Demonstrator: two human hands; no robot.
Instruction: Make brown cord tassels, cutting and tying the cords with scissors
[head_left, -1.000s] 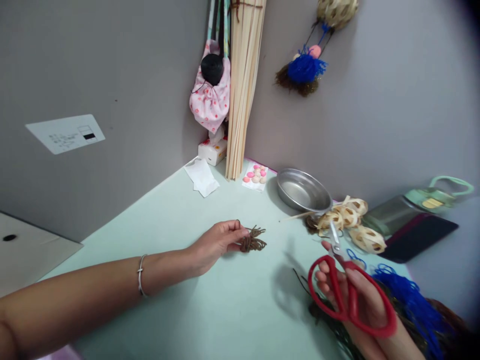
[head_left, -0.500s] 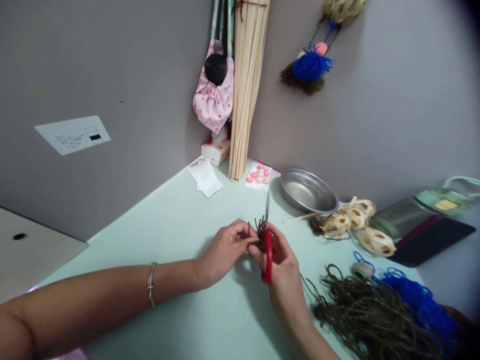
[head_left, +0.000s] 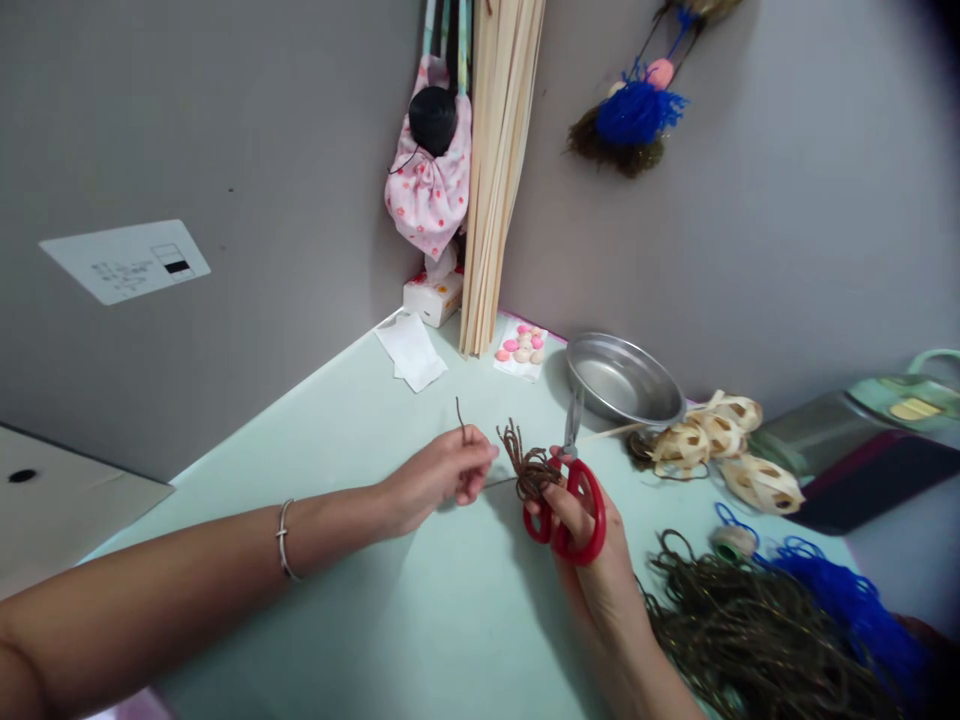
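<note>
My right hand [head_left: 600,540] holds red-handled scissors [head_left: 592,515] with their metal blades pointing up and away. Pinched in the same fingers is a looped bundle of brown cord [head_left: 531,470], its loose ends spreading to the upper left. My left hand [head_left: 439,475], closed and wearing a bangle at the wrist, is just left of the bundle. A short piece of brown cord [head_left: 460,415] sticks up from its fingers. A thin dark thread seems to run between the two hands.
Dark cord [head_left: 750,620], blue yarn [head_left: 832,595] and a spool [head_left: 733,543] lie at right. Behind them are woven strip balls [head_left: 757,485], a steel bowl [head_left: 622,380] and a bottle [head_left: 817,430]. Pink and cream pieces [head_left: 523,345] lie on paper near upright wooden strips [head_left: 499,190].
My hands have moved apart, the left a little leftward with a cord end up. My right hand has shifted right and turned, so the scissors and bundle show more fully.
</note>
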